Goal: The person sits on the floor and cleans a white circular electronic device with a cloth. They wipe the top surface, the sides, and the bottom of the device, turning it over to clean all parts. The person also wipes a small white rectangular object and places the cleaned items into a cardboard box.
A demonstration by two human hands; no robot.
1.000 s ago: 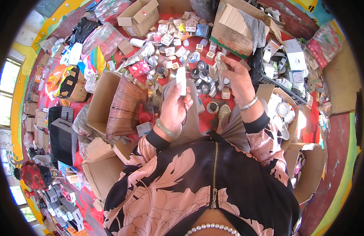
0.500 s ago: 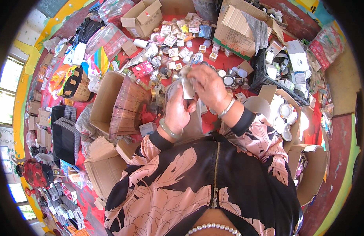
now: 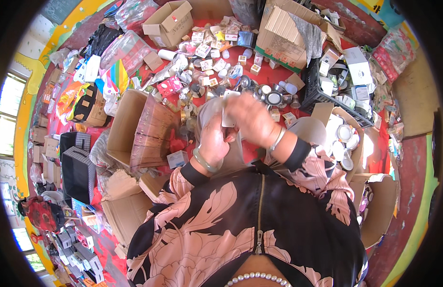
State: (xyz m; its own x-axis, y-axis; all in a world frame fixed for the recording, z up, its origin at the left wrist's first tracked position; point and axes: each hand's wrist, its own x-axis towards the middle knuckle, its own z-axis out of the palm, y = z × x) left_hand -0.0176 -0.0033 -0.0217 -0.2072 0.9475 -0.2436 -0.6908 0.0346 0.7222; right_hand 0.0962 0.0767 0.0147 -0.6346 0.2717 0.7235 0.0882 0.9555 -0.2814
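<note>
My left hand holds a small flat white piece, like a card or small box, upright between thumb and fingers. Close against its upper part is my right hand, bent over and smeared by motion. Whether the right fingers hold anything does not show. Both hands are above my lap, in front of the grey cloth over my knees. Just beyond them, round silvery lidded tins or jars and a red dotted packet lie on the red floor covering.
Small boxes lie scattered ahead. A black crate of goods stands right, near a carton with white round lids. An open carton is at left, beside a torn one. A large carton stands far right.
The right hand has shifted slightly down and right and is now blurred. A greyish crumpled bit at its fingertips earlier no longer shows clearly. The left hand keeps hold of the white piece.
</note>
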